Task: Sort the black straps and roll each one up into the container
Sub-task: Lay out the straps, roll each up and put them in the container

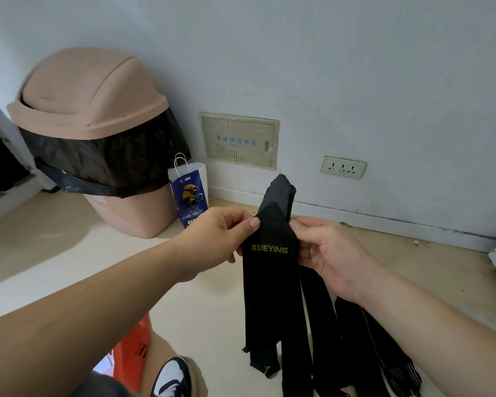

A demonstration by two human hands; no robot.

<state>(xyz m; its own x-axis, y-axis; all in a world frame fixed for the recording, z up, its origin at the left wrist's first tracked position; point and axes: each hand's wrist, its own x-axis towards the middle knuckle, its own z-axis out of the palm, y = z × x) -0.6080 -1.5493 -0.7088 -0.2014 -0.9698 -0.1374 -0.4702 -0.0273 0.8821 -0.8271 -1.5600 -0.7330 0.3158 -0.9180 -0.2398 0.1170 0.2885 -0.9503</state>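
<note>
The black strap (269,253) was flat woven webbing, matte, with yellow-green "XUEYING" lettering across its front. Its upper end was doubled over into a blunt peak with a frayed edge, and that peak stood above both hands. Its lower ends hung in long bands and were ragged where they reached the floor (206,310). It was held upright in the air, in front of the person and near the wall (355,67).

More straps (384,353) of the same dark weave lay in a loose heap on the floor below the right wrist; one showed fine pale stripes at its end.

The floor was smooth and pale. Bare floor lay left of the hanging strap, reaching to a pink plastic bin (92,90) with a domed lid and a crinkled black liner (106,159). A printed paper bag (188,193) stood just beside the bin. A recessed panel (239,140) and a socket plate (343,167) were set in the wall behind. An orange object (133,351) and a shoe (172,376) sat at the lower left.

The left hand (221,239) pinched the strap's left edge, thumb (254,223) on the front and fingers curled behind. The right hand (327,253) pinched the right edge in the same way, thumb (295,224) on the front and fingers bent.
</note>
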